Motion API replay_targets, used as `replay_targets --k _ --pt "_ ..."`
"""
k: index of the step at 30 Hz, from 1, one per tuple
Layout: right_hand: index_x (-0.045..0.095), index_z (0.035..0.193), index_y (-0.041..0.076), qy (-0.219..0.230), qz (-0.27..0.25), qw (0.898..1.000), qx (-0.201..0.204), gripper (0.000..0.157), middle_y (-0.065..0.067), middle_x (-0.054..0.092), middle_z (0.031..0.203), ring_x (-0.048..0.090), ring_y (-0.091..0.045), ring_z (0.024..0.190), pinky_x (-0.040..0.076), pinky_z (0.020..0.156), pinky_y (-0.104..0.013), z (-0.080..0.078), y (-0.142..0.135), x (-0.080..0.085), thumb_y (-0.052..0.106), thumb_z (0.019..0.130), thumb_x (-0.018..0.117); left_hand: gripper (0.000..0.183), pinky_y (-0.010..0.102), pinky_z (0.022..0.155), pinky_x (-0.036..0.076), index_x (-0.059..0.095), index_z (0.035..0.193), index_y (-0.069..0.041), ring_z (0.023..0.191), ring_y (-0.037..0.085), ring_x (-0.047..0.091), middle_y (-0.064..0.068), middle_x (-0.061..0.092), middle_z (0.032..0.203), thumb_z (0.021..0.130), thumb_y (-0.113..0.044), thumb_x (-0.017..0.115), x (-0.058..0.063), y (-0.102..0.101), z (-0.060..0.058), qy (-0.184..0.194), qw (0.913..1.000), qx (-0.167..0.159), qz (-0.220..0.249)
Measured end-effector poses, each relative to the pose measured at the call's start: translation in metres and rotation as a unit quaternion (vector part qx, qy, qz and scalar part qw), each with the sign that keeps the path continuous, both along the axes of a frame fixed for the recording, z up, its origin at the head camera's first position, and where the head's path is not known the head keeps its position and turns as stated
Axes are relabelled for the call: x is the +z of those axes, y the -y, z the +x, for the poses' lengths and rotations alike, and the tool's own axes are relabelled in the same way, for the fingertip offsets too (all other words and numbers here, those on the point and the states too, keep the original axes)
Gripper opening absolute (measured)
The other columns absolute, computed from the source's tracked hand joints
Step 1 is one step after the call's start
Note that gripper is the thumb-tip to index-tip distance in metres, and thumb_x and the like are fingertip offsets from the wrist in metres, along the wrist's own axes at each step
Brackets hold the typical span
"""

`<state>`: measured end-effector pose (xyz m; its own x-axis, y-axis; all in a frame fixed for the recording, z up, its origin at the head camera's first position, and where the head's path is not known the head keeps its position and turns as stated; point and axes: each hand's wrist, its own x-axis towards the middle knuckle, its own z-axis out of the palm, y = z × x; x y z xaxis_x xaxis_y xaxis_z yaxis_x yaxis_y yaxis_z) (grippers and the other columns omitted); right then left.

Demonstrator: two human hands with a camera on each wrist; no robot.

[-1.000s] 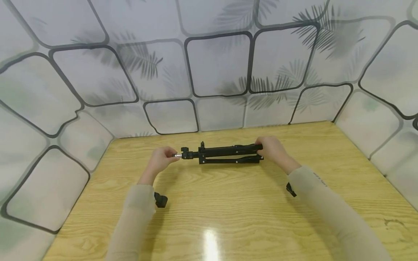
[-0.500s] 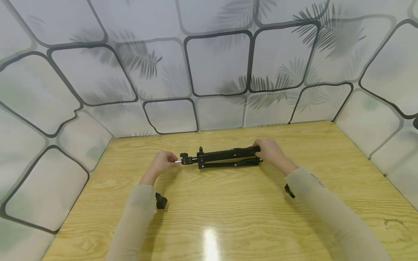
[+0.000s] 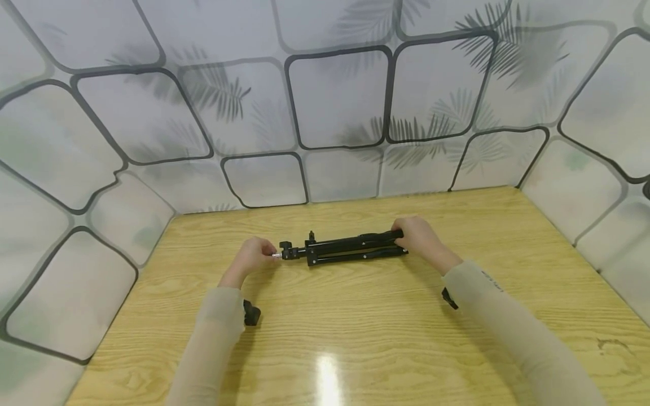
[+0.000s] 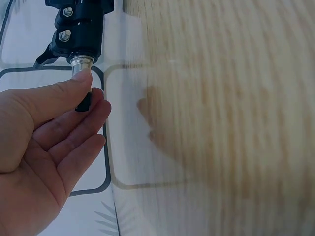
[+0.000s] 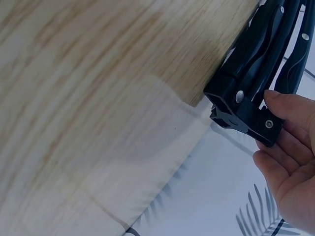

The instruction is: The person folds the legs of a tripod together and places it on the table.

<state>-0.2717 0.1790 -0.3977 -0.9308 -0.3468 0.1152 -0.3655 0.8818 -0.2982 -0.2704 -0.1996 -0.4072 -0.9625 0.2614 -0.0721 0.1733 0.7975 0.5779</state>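
A folded black light stand (image 3: 337, 246) lies crosswise between my hands in the head view, its legs together. My left hand (image 3: 252, 256) pinches the silver stud at its left end; in the left wrist view the thumb is on the stud (image 4: 81, 63), just below a black collar (image 4: 78, 34) with bolts and a lever. My right hand (image 3: 420, 237) grips the leg ends at the right. In the right wrist view the thumb lies on the black leg bracket (image 5: 246, 110), with fingers beneath it. The fingers partly hide both ends of the stand.
A wooden table (image 3: 355, 327) extends under the stand and both forearms. Pale patterned fabric (image 3: 340, 101) walls off the back and both sides. Small black devices are at the left wrist (image 3: 251, 313) and the right wrist (image 3: 449, 298).
Both hands have brought the stand slightly toward me, its left end moving most. It has also turned a little, changing the gap seen between its legs. Both hands keep their hold.
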Motion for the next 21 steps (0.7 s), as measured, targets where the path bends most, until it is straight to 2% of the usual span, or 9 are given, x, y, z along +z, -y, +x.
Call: replay_targets --k 8,21 --pt "0.061 0.101 -0.002 0.020 0.001 1.000 -0.005 0.026 -0.016 0.061 0.098 0.057 -0.031 0.088 0.047 0.075 -0.041 0.0020 0.0005 0.0022 0.004 0.077 0.067 0.016 0.040 0.075 0.046 0.065 0.091 0.003 0.084 0.026 0.057 0.012 0.063 0.088 0.080 -0.009 0.065 0.0000 -0.0008 -0.0011 0.005 0.9999 0.001 -0.013" --pt "0.061 0.102 -0.002 0.019 0.006 1.000 0.007 0.028 -0.015 0.061 0.099 0.057 -0.031 0.089 0.046 0.076 -0.042 0.0024 -0.0011 0.0009 0.008 0.076 0.069 0.017 0.039 0.076 0.046 0.063 0.093 0.005 0.084 0.027 0.057 0.014 0.063 0.089 0.079 -0.006 0.065 -0.0005 -0.0020 -0.0017 -0.003 0.9998 0.010 -0.015"
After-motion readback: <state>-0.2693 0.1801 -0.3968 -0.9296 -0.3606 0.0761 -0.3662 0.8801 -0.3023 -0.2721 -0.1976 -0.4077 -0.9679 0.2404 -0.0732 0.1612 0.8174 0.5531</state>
